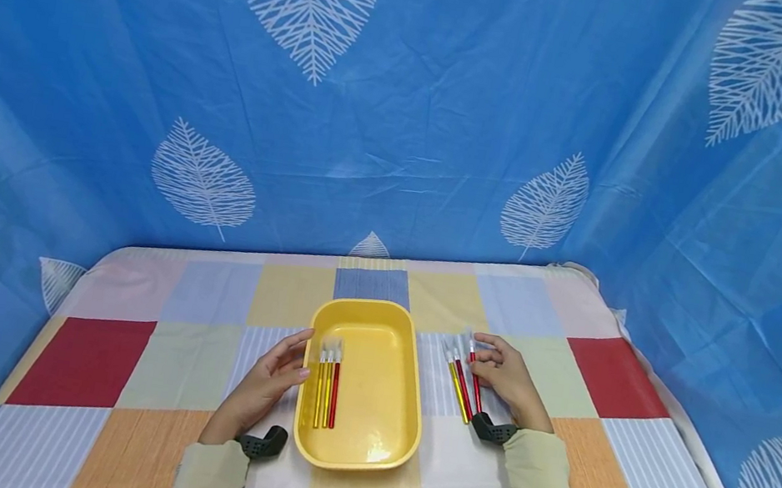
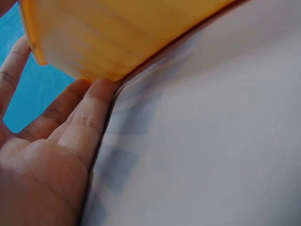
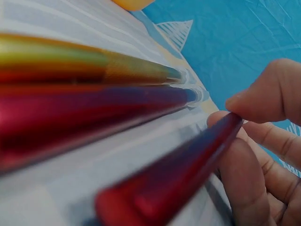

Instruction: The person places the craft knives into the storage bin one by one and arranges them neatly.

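A yellow tray (image 1: 381, 411) stands on the patterned cloth. At its left rim, my left hand (image 1: 269, 382) touches the outer wall with relaxed fingers (image 2: 75, 127). Inside the tray lie two gold and one red pen-like tools (image 1: 327, 390), side by side along the left. My right hand (image 1: 506, 378) pinches a red pen-like tool (image 3: 174, 174) between thumb and fingers, its near end lifted off the cloth. Left of that lie a gold tool (image 3: 94, 61) and another red tool (image 3: 94, 117). All have metallic barrels and clear caps; their exact kind cannot be told.
A patchwork cloth (image 1: 191, 366) covers the table. Blue curtains (image 1: 408, 128) with white leaf prints hang close behind it and on both sides. Each wrist carries a black device, the left one (image 1: 264, 443) close to the tray.
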`<state>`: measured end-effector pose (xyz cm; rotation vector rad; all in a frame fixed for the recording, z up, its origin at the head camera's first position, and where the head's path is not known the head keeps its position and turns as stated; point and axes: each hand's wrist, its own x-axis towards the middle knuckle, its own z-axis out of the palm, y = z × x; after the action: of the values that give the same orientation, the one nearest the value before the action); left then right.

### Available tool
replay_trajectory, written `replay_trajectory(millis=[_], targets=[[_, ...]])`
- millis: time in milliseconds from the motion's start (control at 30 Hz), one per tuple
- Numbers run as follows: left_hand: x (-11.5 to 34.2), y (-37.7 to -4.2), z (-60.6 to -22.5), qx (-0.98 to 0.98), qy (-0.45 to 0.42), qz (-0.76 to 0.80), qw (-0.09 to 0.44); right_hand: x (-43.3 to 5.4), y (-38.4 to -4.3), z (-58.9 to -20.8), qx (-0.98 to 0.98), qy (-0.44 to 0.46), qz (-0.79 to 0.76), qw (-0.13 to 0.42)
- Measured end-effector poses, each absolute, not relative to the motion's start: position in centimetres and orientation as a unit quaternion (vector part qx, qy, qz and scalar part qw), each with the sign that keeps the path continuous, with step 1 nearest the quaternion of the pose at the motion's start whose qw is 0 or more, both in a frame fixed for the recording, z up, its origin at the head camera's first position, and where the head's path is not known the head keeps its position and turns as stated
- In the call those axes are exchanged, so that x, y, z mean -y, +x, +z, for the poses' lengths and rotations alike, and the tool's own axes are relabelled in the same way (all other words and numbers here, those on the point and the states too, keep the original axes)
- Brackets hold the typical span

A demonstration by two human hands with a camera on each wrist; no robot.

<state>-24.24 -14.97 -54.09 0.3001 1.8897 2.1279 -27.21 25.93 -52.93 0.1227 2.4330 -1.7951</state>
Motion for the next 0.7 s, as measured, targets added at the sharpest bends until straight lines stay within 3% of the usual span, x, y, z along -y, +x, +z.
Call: replay_trajectory(millis=[700], targets=[[15.1,-24.3,-54.1,-0.65,0.112,0.737,0.147,-26.1,-27.0,-51.4,-0.798,0.04,-0.598,0.068]])
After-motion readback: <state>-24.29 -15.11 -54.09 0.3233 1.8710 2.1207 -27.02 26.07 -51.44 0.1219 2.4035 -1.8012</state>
